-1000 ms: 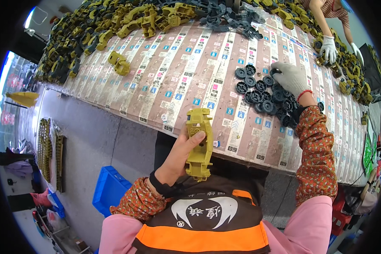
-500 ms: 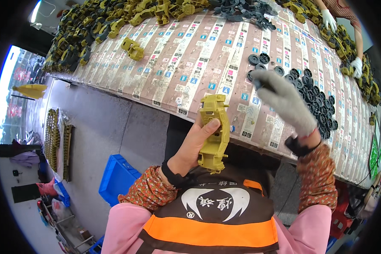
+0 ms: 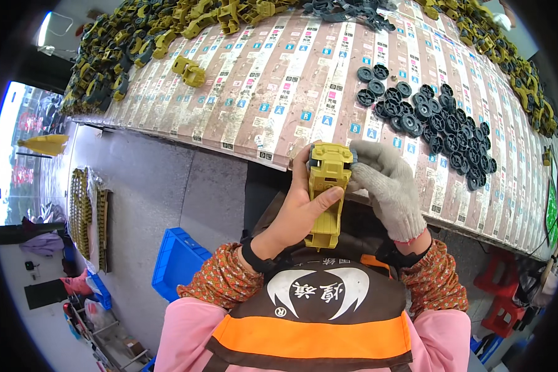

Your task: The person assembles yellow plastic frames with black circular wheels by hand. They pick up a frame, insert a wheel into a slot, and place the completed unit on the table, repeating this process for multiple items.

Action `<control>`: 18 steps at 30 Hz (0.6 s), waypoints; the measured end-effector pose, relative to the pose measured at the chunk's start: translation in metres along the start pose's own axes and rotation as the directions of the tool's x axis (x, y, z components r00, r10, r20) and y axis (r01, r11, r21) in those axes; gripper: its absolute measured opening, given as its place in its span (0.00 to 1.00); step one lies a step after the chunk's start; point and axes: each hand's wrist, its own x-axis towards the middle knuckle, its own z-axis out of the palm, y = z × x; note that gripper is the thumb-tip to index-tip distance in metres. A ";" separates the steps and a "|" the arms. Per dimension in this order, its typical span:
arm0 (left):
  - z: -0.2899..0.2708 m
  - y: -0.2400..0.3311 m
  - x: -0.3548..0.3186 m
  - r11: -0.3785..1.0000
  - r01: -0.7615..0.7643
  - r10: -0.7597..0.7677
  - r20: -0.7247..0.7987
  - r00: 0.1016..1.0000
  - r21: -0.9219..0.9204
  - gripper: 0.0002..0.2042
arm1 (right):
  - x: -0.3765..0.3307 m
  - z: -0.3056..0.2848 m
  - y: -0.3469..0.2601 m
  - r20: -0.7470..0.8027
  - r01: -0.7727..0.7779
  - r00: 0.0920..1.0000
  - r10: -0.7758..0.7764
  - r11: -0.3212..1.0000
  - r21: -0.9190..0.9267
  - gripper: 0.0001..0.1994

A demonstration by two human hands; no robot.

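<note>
My bare left hand [image 3: 301, 214] grips a mustard-yellow plastic toy car chassis [image 3: 330, 177], its thumb lying across the middle. The chassis is held lengthwise in front of my apron, just off the table's near edge. My right hand [image 3: 387, 189], in a pale knitted glove, is closed with curled fingers against the chassis's far right corner. Whatever its fingertips pinch there is hidden. Beyond the glove, loose black toy wheels [image 3: 440, 121] lie in a cluster on the table [image 3: 279, 118].
Yellow car parts [image 3: 115, 53] are heaped along the table's far left, with more [image 3: 508, 68] at the right edge. One yellow piece [image 3: 188, 71] lies apart. Dark grey parts [image 3: 347, 12] sit at the back. A blue bin [image 3: 177, 263] and red stools [image 3: 501, 276] stand below.
My right hand has come from the wheels toward me to the chassis. My left hand has turned the chassis and shifted slightly right. Another person's gloved hands have withdrawn from the right-hand heap.
</note>
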 end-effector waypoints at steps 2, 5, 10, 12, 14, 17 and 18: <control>0.000 0.000 0.000 0.989 -0.064 0.062 0.015 0.998 0.131 0.45 | -0.011 0.006 0.000 -0.059 -0.014 0.998 0.010 0.997 -0.071 0.23; -0.001 0.003 -0.004 0.967 -0.094 0.073 0.096 0.993 0.235 0.46 | -0.022 0.001 0.025 0.040 0.333 0.930 -0.366 0.790 -0.515 0.23; 0.000 0.000 -0.001 0.923 -0.139 0.083 0.166 0.983 0.359 0.47 | -0.033 -0.001 0.015 0.166 0.407 0.880 -0.445 0.528 -0.745 0.29; -0.002 -0.008 0.000 0.911 -0.139 0.075 0.175 0.982 0.388 0.48 | -0.033 -0.003 0.012 0.165 0.399 0.883 -0.439 0.519 -0.756 0.28; -0.002 -0.007 0.001 0.895 -0.111 0.043 0.164 0.985 0.432 0.48 | -0.030 -0.006 0.006 0.168 0.367 0.907 -0.387 0.529 -0.765 0.26; -0.002 -0.007 0.009 0.889 -0.080 0.012 0.152 0.988 0.451 0.47 | -0.014 -0.011 -0.019 0.114 0.211 0.974 -0.196 0.604 -0.769 0.18; -0.002 -0.007 0.011 0.891 -0.071 0.004 0.147 0.989 0.449 0.47 | -0.003 -0.021 -0.024 0.119 0.203 0.977 -0.177 0.607 -0.768 0.14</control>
